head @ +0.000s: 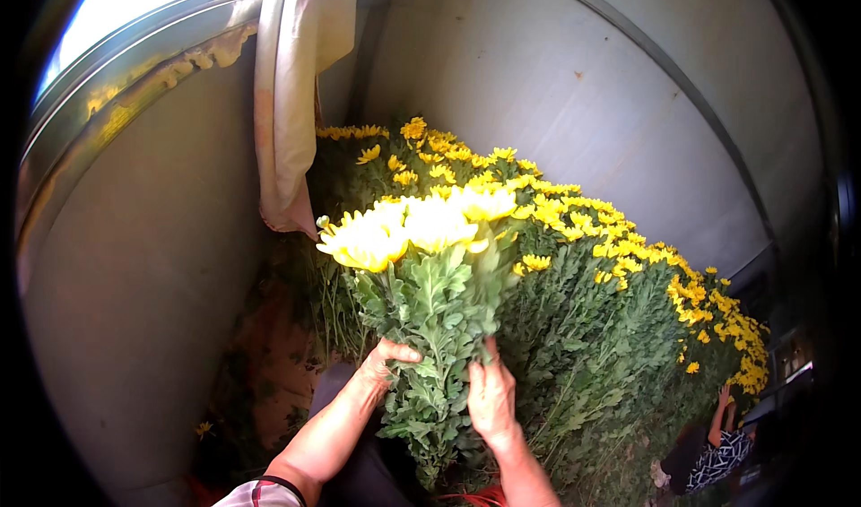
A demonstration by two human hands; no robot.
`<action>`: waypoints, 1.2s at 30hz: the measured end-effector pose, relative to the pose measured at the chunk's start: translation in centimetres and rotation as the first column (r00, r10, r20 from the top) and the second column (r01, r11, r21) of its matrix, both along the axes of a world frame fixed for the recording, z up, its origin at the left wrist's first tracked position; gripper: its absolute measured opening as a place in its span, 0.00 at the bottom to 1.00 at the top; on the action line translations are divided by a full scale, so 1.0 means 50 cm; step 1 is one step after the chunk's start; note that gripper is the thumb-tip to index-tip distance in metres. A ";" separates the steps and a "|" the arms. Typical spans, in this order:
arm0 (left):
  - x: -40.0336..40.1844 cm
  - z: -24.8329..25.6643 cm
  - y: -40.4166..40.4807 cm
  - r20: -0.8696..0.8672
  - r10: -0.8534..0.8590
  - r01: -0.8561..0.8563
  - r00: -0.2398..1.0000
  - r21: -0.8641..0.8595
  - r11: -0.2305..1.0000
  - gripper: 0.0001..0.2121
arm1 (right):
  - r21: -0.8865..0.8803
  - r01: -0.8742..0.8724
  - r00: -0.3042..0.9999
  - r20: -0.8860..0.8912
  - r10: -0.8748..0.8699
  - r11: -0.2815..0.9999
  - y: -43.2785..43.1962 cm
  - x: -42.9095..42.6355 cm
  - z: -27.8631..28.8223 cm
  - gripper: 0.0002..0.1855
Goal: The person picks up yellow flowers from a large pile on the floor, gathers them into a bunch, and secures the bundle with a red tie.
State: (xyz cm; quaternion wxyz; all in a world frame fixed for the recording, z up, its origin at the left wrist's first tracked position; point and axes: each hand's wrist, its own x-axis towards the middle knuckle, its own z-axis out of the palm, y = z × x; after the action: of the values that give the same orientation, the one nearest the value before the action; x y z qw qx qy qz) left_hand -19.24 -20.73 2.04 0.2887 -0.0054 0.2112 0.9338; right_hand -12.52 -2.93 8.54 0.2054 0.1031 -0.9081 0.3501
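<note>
A bunch of yellow chrysanthemums (437, 305) stands upright before me, its blooms overexposed and its leafy green stems hanging down. My left hand (395, 359) grips the bunch from the left, thumb across the leaves, the other fingers hidden behind the stems. On the right side, my right hand (492, 389) lies against the foliage with its fingers pointing up; whether it grips any stems I cannot tell. Red strands (481, 497) show below the bunch at the bottom edge.
A long bank of yellow chrysanthemums (592, 319) lines the grey wall (538, 83). A pale cloth (286, 103) hangs at the upper left near a window frame (168, 50). Another person (720, 456) in a patterned garment is at the lower right. Loose leaves lie on the reddish floor (276, 359).
</note>
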 end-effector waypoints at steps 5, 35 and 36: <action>-0.010 0.024 0.022 -0.018 -0.087 0.088 0.996 0.056 0.995 0.32 | 0.092 0.114 0.991 -0.075 -0.107 0.989 -0.015 0.058 -0.011 0.37; 0.406 0.478 0.384 0.040 -0.850 -0.793 -0.526 -0.384 0.473 0.49 | -0.422 0.602 0.771 0.083 -0.632 0.678 -0.044 0.456 -0.085 0.16; 0.424 0.379 0.399 0.176 -0.875 -0.816 -0.451 -0.478 0.325 0.51 | -0.132 0.702 0.711 0.074 -0.699 0.700 -0.059 0.489 -0.195 0.14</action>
State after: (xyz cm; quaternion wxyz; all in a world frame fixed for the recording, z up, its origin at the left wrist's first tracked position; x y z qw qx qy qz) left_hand 1.94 -0.77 21.01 0.0830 0.6620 0.7340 -0.1267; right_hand 11.91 -5.89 -1.22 0.3218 -0.2685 -0.8519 0.3142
